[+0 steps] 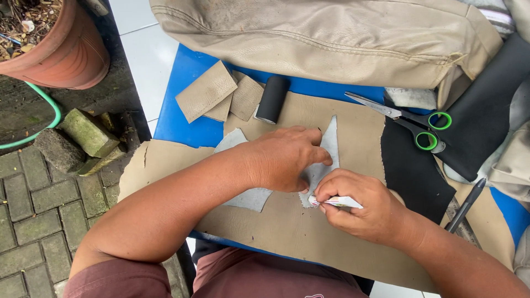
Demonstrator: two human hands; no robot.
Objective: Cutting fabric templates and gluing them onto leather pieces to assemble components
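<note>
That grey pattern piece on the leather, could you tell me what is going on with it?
A person's left hand presses a grey pattern piece flat on a tan leather sheet. The right hand holds a small white marker at the piece's lower edge. Green-handled scissors and a black roll lie nearby.

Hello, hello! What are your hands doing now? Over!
Left hand pressing grey pattern piece flat. Right hand pinching small white marker at its edge. Scissors lying clear.

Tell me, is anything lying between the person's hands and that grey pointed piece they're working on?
Nothing visible is in the way. The left hand presses flat on the grey pointed piece, and the right hand holds a small white marker at the piece's lower edge. The scissors lie apart, to the right.
</note>
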